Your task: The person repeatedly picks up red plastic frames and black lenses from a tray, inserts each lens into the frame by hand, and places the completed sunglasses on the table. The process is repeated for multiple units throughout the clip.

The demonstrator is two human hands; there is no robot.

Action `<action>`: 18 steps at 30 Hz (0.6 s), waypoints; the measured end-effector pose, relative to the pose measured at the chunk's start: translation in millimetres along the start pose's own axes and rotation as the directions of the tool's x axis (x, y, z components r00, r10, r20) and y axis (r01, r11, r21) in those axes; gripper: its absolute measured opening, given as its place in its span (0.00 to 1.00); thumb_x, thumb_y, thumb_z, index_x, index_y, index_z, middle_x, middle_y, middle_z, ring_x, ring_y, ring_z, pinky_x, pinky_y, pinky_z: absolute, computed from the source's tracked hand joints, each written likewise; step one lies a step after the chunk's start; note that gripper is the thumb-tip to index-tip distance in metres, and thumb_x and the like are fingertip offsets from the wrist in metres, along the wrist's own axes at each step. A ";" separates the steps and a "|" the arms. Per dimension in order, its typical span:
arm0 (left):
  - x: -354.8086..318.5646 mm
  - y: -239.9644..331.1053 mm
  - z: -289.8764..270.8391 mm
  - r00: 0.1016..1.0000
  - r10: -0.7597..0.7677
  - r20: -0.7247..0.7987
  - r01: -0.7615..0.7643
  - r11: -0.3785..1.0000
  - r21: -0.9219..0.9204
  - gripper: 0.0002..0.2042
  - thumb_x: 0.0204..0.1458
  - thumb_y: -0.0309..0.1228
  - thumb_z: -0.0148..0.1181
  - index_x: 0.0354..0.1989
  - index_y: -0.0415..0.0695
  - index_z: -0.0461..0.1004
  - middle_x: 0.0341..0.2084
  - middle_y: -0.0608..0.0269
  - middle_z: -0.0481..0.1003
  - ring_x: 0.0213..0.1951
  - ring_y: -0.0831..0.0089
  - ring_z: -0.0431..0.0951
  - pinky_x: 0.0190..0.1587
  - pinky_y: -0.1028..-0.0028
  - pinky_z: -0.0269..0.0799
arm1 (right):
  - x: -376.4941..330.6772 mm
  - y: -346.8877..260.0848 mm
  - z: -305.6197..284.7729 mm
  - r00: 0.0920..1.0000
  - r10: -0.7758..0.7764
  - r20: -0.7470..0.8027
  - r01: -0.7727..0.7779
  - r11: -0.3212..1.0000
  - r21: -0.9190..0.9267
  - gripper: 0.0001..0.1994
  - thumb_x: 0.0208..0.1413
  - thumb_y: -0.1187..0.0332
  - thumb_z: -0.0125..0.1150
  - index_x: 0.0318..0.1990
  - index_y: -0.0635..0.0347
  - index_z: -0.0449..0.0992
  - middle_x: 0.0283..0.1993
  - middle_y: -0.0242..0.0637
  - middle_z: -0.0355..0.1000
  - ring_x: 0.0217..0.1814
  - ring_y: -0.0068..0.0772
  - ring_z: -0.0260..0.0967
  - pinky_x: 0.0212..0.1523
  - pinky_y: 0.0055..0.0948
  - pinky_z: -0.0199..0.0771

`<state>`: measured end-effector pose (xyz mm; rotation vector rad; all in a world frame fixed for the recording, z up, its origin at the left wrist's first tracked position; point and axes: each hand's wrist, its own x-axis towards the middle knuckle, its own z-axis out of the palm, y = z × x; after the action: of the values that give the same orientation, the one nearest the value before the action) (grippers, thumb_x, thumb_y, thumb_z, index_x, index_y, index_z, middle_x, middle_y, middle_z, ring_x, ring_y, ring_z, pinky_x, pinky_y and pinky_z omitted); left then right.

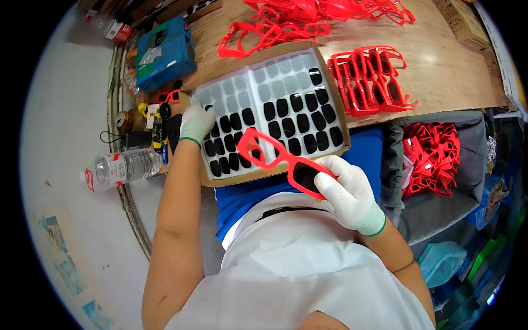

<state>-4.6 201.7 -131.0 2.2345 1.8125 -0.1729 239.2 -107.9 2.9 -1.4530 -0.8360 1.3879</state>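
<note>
My right hand (352,195), in a white glove with a green cuff, grips a red glasses frame (283,155) by one end, thumb over a dark lens (306,175). That lens sits in the opening nearest the hand; the other opening is see-through. My left hand (198,122), gloved alike, is at the left side of a cardboard box (275,175). Its fingers are closed, with a small dark lens (208,108) showing at the fingertips. Inside the box, a white pocketed tray (256,88) carries rows of dark lenses (303,123); its far pockets look grey.
Red frames with dark lenses (368,82) stand in rows right of the box; loose red frames (286,27) are heaped behind it. A grey-lined bin (434,220) holds more red glasses (432,159). At left are a blue box (165,52) and a clear plastic bottle (129,166).
</note>
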 end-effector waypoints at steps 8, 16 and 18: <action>8.7 -5.2 20.8 0.988 -0.146 -0.051 0.142 0.987 -0.071 0.23 0.48 0.40 0.60 0.50 0.38 0.75 0.44 0.40 0.79 0.49 0.46 0.79 0.54 0.59 0.73 | -7.6 -2.9 0.8 0.987 0.107 0.123 -0.157 0.826 0.542 0.20 0.62 0.72 0.48 0.61 0.70 0.65 0.49 0.44 0.73 0.51 0.30 0.73 0.54 0.31 0.75; -108.7 47.4 -32.1 0.983 0.166 -0.077 -0.173 0.710 -0.683 0.14 0.54 0.31 0.63 0.45 0.36 0.73 0.32 0.52 0.81 0.33 0.65 0.82 0.37 0.66 0.77 | -11.3 -9.6 17.6 0.996 -0.006 0.089 -0.040 0.860 0.509 0.37 0.52 0.82 0.49 0.73 0.66 0.48 0.51 0.44 0.74 0.45 0.28 0.75 0.51 0.31 0.76; -159.7 61.9 -52.7 0.895 0.368 0.251 0.180 0.216 -0.960 0.11 0.53 0.28 0.62 0.43 0.38 0.72 0.30 0.59 0.77 0.24 0.75 0.77 0.27 0.75 0.75 | -7.1 1.8 24.8 0.996 -0.029 0.079 0.011 0.974 0.225 0.36 0.52 0.82 0.49 0.71 0.67 0.50 0.46 0.42 0.76 0.41 0.28 0.76 0.48 0.30 0.76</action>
<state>17.7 53.7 -32.4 1.1528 0.9446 0.4045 213.6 -111.1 5.4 -1.2187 -0.7164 1.4839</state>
